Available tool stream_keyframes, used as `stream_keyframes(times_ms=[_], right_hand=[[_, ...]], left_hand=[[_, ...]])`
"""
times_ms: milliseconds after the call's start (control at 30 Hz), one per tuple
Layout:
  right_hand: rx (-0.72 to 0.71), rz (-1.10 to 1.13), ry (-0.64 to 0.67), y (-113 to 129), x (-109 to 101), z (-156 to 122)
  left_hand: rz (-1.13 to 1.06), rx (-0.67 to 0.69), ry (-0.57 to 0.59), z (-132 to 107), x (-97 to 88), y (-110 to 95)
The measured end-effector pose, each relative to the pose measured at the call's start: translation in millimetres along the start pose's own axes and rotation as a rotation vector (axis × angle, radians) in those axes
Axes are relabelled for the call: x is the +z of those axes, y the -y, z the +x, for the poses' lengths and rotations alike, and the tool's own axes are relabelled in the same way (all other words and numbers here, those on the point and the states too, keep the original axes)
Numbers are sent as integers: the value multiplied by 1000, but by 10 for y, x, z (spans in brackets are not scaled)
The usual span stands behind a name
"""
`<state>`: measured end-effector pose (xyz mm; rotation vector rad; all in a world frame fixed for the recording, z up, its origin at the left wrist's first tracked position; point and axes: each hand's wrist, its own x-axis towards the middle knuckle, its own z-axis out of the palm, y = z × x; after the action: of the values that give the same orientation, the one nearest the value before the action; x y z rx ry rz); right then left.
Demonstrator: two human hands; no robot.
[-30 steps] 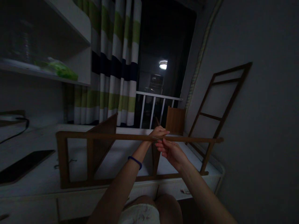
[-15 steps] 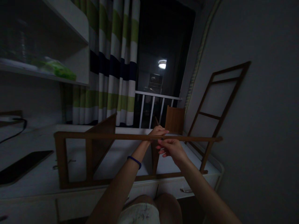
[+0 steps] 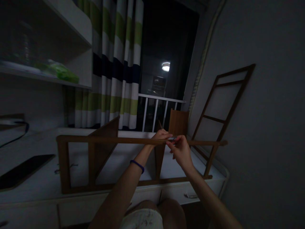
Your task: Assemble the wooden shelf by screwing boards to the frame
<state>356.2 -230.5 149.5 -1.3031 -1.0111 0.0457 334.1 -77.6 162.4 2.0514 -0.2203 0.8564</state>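
A brown wooden frame (image 3: 119,140) lies on its side across the white surface, with a long rail uppermost. My left hand (image 3: 162,135), with a dark blue bead bracelet (image 3: 137,165) on its wrist, is closed at the rail's middle, where a wooden board (image 3: 159,157) meets it. Its fingers are partly hidden. Just right of it, my right hand (image 3: 181,149) pinches something small and greyish (image 3: 172,138) at the rail, too dim to name. A second wooden board (image 3: 105,146) stands within the frame on the left.
Another wooden frame (image 3: 221,127) leans on the right wall, near an orange-brown panel (image 3: 178,122). A dark flat object (image 3: 26,170) and small metal pieces (image 3: 57,171) lie at left. A shelf (image 3: 81,83) overhangs the left side; drawers (image 3: 176,192) sit below.
My right hand has shifted slightly right and up along the rail, and the small greyish thing now shows between the hands. The left hand stays in place.
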Motion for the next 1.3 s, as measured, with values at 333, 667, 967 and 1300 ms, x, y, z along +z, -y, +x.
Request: stream_keyframes(times_ms=[333,667,967,1300], right_hand=[[-242,-216,-128,-39,-57,-109],[-219,-386,78,-82,-76,-246],[-329,-581,117,34,28,-236],[-539,-1052,298,105,-71,-246]], left_hand=[[24,29,4,0,6,-42],[49,23,-8,-7,7,-18],[69,6,-7,0,9,-66],[57,4,11,-3,3,-93]])
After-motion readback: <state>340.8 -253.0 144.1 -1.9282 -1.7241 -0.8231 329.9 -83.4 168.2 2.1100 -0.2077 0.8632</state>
